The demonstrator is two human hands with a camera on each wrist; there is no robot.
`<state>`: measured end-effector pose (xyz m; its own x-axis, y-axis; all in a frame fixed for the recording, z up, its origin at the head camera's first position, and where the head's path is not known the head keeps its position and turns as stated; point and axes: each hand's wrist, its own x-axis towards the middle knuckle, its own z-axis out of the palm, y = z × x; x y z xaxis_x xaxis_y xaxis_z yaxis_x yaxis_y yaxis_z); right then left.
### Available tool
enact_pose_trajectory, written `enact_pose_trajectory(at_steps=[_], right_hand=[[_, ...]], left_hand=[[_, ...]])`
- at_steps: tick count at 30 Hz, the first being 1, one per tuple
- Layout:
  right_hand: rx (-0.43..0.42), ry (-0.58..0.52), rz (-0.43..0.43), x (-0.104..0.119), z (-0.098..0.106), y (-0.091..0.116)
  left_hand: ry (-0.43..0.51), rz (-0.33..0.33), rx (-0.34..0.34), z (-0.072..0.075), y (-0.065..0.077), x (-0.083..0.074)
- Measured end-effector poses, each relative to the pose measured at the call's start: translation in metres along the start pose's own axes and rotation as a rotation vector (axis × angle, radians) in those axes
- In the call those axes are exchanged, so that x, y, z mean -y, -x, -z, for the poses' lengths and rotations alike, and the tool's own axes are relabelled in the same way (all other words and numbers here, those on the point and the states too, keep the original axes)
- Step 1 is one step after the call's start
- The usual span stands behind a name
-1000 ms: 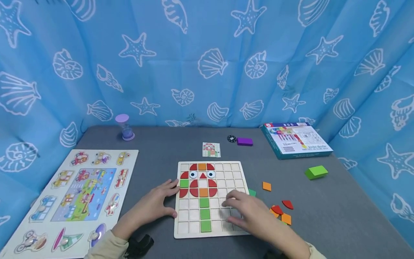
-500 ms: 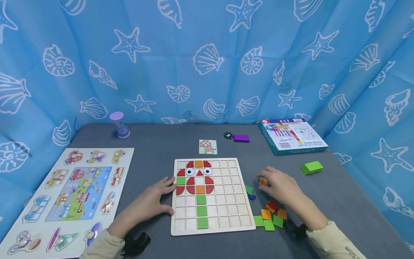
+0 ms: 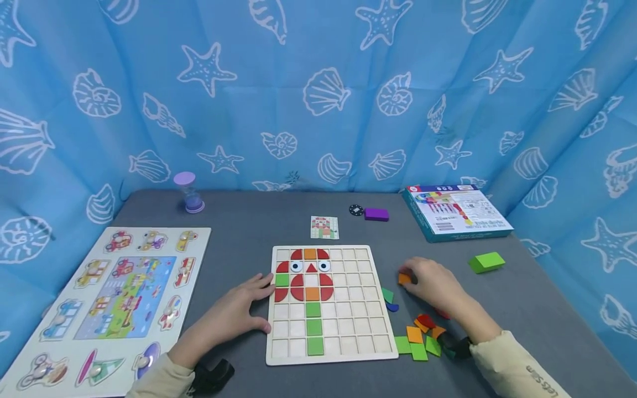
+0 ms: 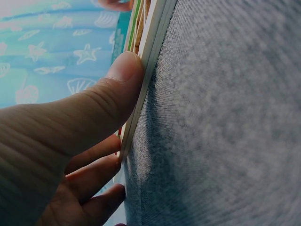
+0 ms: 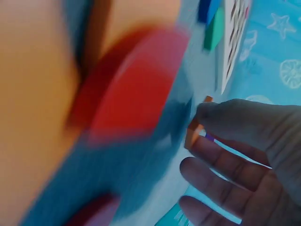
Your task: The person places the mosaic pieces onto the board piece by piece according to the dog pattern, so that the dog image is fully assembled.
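A pale wooden grid board (image 3: 348,312) lies in the middle of the table in the head view. Red, orange and green tiles on it form a figure with two round eyes. My left hand (image 3: 240,307) rests along the board's left edge, thumb and fingers spread; the left wrist view shows the thumb (image 4: 123,70) against the rim. Right of the board, my right hand (image 3: 432,283) pinches an orange square tile (image 5: 193,131) between thumb and forefinger, low over the table. Below that hand lies a loose pile of red, orange and green tiles (image 3: 414,334).
Behind the board lies a small picture card (image 3: 324,227), near a purple block (image 3: 376,214). A knobbed vehicle puzzle (image 3: 194,243) takes up the left side. A sand timer (image 3: 192,200), a flat box (image 3: 465,218) and a green block (image 3: 486,262) stand farther out.
My right hand has left the board's lower right, moved right past its edge and taken hold of the orange square tile. My left hand keeps its place at the board.
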<state>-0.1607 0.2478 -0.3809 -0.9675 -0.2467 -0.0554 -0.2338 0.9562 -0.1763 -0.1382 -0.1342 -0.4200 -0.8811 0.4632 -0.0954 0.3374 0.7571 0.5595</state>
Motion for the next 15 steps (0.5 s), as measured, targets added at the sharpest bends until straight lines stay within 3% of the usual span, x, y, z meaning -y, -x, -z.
enact_pose_trajectory(at_steps=[7, 15], right_hand=[[-0.099, -0.064, 0.175, 0.048, -0.001, 0.004], [-0.058, -0.094, 0.350, 0.107, -0.013, 0.007]], left_hand=[[0.001, 0.003, 0.000, 0.001, 0.002, -0.002], [-0.002, 0.010, 0.009, 0.001, 0.002, -0.002]])
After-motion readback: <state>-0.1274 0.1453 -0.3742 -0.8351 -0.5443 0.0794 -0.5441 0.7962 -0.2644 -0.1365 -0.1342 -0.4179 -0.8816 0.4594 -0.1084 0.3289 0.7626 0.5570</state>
